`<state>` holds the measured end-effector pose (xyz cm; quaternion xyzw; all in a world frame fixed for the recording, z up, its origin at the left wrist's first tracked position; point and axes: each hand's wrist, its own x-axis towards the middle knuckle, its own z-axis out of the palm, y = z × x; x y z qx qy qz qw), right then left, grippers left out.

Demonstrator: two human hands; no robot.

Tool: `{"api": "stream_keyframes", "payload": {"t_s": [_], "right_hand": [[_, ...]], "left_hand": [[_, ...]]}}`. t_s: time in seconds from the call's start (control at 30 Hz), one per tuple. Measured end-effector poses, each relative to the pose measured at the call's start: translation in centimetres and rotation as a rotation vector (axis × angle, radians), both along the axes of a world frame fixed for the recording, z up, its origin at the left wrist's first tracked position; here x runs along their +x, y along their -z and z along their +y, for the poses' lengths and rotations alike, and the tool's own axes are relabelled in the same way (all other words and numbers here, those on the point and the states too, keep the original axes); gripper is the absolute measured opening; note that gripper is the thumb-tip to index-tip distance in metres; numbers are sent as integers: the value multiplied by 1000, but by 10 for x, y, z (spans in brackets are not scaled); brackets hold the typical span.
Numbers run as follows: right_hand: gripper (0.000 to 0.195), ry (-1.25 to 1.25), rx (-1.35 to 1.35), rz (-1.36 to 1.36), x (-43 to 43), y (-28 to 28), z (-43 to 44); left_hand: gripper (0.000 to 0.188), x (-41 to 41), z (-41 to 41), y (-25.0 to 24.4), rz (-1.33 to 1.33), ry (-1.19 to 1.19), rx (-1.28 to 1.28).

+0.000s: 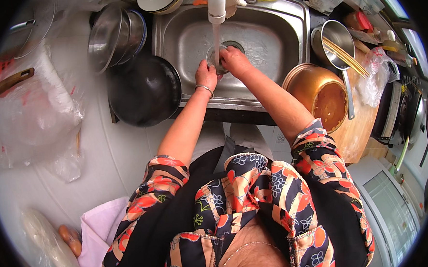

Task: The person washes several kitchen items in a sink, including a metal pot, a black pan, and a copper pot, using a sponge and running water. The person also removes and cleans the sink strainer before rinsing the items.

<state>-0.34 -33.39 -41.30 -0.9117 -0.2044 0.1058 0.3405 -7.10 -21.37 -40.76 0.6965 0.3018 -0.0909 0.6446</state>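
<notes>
Above the basin of a stainless steel sink [266, 33], my left hand [206, 76] holds a small see-through bowl or cup [211, 54] by its near side. My right hand [236, 62] grips the same vessel from the right, its fingertips at the rim and partly hidden. Water [216, 35] runs from a white faucet [216, 4] straight into the vessel. Just behind my right hand, the round drain [235, 45] is partly covered. A metal bangle [205, 89] circles my left wrist.
Left of the sink sit a black wok [144, 91] and tilted metal bowls [107, 39]. At right, an upturned copper-coloured pot [306, 85] adjoins a saucepan [339, 40] with chopsticks [344, 56] across it, beside a wooden board [359, 133]. Plastic bags [35, 121] lie far left.
</notes>
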Motion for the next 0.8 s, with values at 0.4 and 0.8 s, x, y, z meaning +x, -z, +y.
{"api": "stream_keyframes", "payload": {"t_s": [0.4, 0.8], "right_hand": [[10, 360, 148, 29, -2, -34, -6], [32, 614, 720, 1062, -11, 14, -15]], "left_hand": [[8, 2, 11, 6, 66, -128, 51], [19, -5, 8, -1, -462, 323, 783]]}}
